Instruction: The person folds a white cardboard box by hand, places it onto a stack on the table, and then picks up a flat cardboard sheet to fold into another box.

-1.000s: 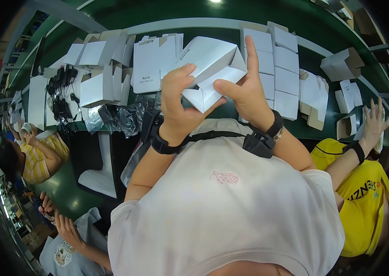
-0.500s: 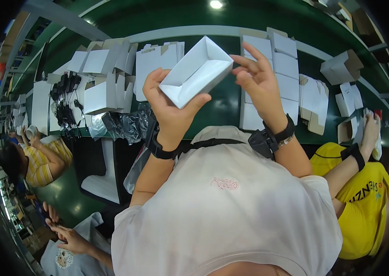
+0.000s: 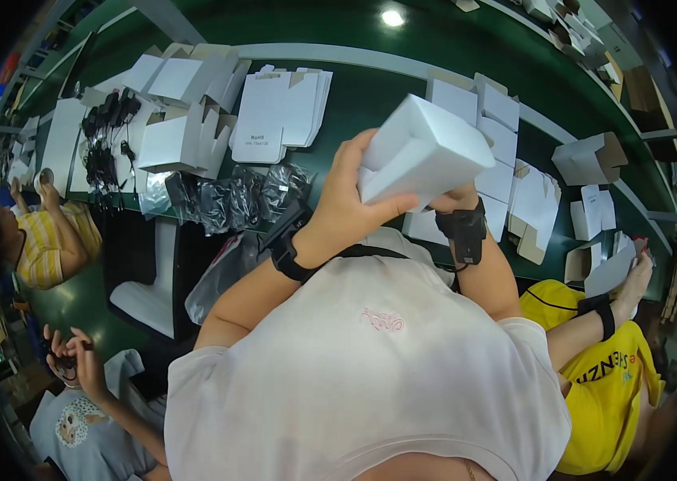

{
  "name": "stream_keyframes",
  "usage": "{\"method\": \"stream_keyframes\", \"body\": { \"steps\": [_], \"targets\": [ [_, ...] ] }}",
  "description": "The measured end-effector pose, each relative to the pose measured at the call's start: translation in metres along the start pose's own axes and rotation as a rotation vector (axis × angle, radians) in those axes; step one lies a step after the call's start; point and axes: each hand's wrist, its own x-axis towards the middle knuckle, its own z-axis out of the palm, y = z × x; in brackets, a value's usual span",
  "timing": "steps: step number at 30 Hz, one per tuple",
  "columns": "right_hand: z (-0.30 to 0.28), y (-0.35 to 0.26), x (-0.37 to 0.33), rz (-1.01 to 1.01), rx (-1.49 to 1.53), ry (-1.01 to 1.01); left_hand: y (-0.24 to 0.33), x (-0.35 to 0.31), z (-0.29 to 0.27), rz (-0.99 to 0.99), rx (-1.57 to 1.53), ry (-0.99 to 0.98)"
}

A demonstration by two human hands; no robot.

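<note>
A white cardboard box point(image 3: 435, 152) is held up over the green table, tilted, its closed end toward the right. My left hand point(image 3: 362, 188) is closed around its left side, thumb along the near face and fingers behind. At the box's lower right, my right hand point(image 3: 459, 197) is close against it; the box hides its fingers. Beyond my left hand lies a stack of flat white box blanks point(image 3: 278, 112). Plastic-bagged black items point(image 3: 242, 200) lie in a row nearer the table edge. White boxes point(image 3: 499, 144) stand in rows behind my right hand.
At left are open white boxes point(image 3: 170, 140) and black adapters with cords point(image 3: 106, 144). More flat blanks point(image 3: 535, 208) and an open box point(image 3: 587, 160) lie right. People sit on both sides, one in a yellow shirt point(image 3: 619, 401) close on my right.
The box has turned so its closed end shows instead of its hollow inside, and it has come lower and to the right. My right hand has moved down behind it.
</note>
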Motion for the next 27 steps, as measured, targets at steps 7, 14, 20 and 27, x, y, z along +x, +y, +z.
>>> {"method": "stream_keyframes", "body": {
  "steps": [7, 14, 20, 27],
  "targets": [
    [0.017, 0.006, 0.007, -0.159, -0.294, 0.014, 0.003, 0.008, -0.008, 0.205, 0.135, -0.098],
    [0.013, 0.009, 0.011, 0.051, 0.142, -0.049, 0.007, 0.003, -0.008, 0.091, 0.148, 0.017],
    [-0.013, 0.014, 0.003, -0.461, -0.659, -0.250, 0.019, 0.004, -0.002, 0.271, 0.190, 0.005],
    [0.001, 0.014, 0.008, -0.052, -0.013, -0.157, 0.014, 0.005, -0.003, 0.149, 0.115, -0.001]
  ]
}}
